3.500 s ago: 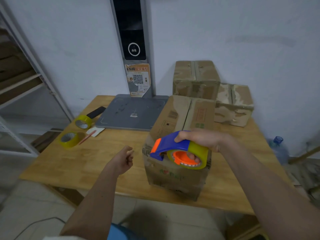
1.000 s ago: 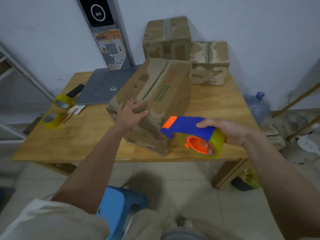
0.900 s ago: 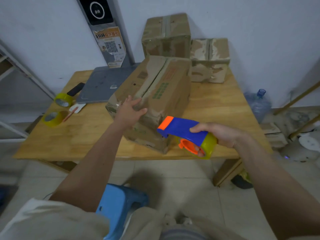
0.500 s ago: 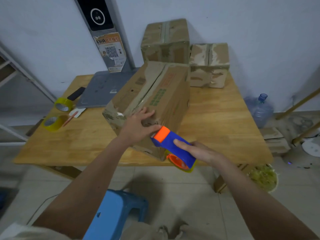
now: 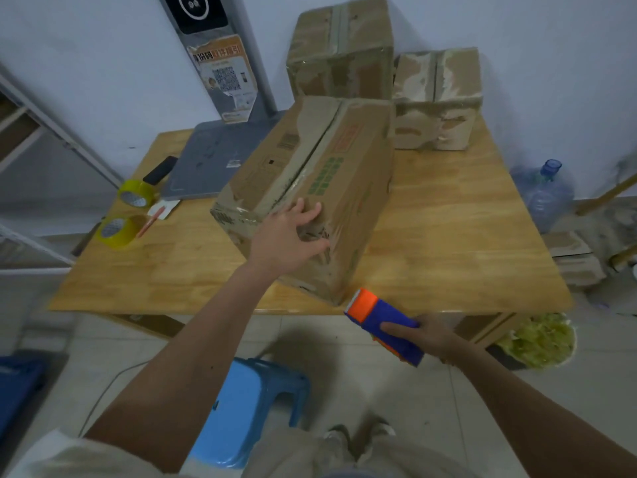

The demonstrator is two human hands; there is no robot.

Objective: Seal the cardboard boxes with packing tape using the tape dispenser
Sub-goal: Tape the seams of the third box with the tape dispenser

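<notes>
1. The left hand [image 5: 287, 236] lies flat, fingers spread and straight, on the near end of the cardboard box [image 5: 310, 188], pressing the flaps down without gripping.
2. The right hand [image 5: 425, 336] has its fingers wrapped round the blue handle of the tape dispenser [image 5: 382, 324], held below and off the front edge of the table [image 5: 465, 243]. The orange nose points up toward the box's near corner.
3. The box sits angled on the table, its near corner at the front edge. The centre seam runs lengthwise and looks untaped.
4. Handling, as a judgement: the cardboard is worn and creased, so it will probably flex under pressure. Brace it on the flaps beside the seam, not on the seam line. The box appears light enough to slide, so keep a hand on it during the pull.
5. The dispenser is rigid plastic. Take it by the handle only; the cutter at the nose is likely sharp.
6. Two taped boxes [image 5: 344, 46] stand at the rear edge, clear of the seam path.
7. Two tape rolls [image 5: 134, 194] lie at the left edge.
8. A blue stool [image 5: 255, 408] stands on the floor before the table and limits foot room.
</notes>
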